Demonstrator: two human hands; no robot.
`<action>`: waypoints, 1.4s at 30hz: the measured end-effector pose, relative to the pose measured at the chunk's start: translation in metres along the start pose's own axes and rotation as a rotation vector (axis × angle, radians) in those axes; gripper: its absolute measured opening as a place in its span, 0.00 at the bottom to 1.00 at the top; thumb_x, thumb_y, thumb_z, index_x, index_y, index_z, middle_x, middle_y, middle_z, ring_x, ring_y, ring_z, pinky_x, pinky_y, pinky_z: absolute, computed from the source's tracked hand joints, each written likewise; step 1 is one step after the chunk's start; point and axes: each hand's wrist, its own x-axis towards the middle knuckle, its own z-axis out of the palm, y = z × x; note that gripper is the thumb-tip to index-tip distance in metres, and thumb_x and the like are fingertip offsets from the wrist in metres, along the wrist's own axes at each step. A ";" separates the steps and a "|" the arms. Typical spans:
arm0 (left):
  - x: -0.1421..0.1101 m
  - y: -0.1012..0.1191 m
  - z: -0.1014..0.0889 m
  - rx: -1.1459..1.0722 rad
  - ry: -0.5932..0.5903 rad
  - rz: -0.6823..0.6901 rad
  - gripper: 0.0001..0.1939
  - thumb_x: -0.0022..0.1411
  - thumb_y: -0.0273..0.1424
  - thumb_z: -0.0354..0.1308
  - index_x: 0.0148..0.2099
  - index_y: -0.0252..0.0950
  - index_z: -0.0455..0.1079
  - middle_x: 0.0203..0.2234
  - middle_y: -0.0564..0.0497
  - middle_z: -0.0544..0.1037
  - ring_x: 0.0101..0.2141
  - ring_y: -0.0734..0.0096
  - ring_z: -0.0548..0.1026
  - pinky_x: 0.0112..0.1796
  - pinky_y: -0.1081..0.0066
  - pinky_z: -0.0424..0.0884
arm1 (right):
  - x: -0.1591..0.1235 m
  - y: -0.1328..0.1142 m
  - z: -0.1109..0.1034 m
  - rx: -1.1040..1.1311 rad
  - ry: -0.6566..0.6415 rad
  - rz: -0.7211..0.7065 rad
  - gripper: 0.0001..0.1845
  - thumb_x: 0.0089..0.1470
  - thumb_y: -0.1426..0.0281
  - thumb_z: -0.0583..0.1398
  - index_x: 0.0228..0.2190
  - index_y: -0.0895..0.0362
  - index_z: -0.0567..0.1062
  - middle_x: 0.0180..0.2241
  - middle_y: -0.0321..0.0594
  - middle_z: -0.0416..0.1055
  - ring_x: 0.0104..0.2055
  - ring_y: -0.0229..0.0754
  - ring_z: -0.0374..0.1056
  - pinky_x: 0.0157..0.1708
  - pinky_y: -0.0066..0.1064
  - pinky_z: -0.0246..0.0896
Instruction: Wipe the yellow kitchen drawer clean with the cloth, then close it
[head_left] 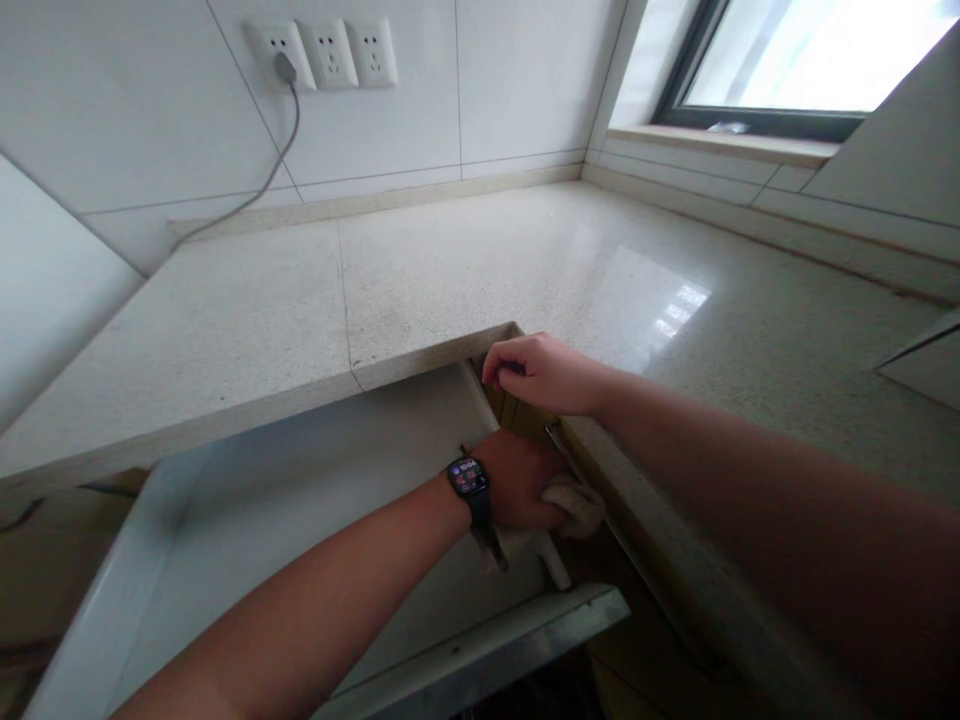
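Note:
My left hand [525, 478], with a black smartwatch [469, 478] on its wrist, is closed around a crumpled beige cloth [576, 505]. It reaches over the right side wall of a pulled-out drawer [322, 500], and part of the cloth hangs against that wall. My right hand [529, 368] is loosely curled at the inner corner of the countertop, above the back end of the same drawer side. Nothing shows between its fingers.
A pale speckled countertop [450, 270] bends round the drawer to the right. The drawer front [480, 660] runs along the bottom. Wall sockets [330, 55] with a plugged-in grey cable [281, 155] are behind, and a window [780, 60] is at upper right.

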 end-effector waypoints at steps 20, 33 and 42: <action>0.017 -0.051 0.011 0.099 0.114 0.106 0.30 0.57 0.49 0.57 0.55 0.35 0.71 0.51 0.39 0.76 0.51 0.49 0.74 0.49 0.55 0.70 | 0.001 0.000 0.000 -0.090 -0.063 -0.040 0.13 0.54 0.74 0.56 0.36 0.53 0.80 0.35 0.38 0.79 0.36 0.40 0.71 0.38 0.33 0.58; 0.025 -0.068 -0.017 0.137 0.110 -0.161 0.29 0.57 0.42 0.57 0.59 0.38 0.71 0.55 0.43 0.76 0.55 0.48 0.72 0.55 0.54 0.69 | 0.001 0.001 0.001 -0.123 -0.092 -0.050 0.14 0.54 0.73 0.56 0.37 0.52 0.80 0.37 0.39 0.79 0.38 0.41 0.71 0.38 0.32 0.58; 0.027 -0.027 -0.011 0.140 0.043 -0.153 0.29 0.57 0.49 0.55 0.53 0.35 0.75 0.49 0.40 0.79 0.48 0.49 0.76 0.47 0.57 0.73 | 0.002 0.000 0.002 -0.179 -0.103 -0.039 0.14 0.55 0.72 0.56 0.38 0.51 0.81 0.39 0.38 0.80 0.39 0.42 0.72 0.37 0.33 0.57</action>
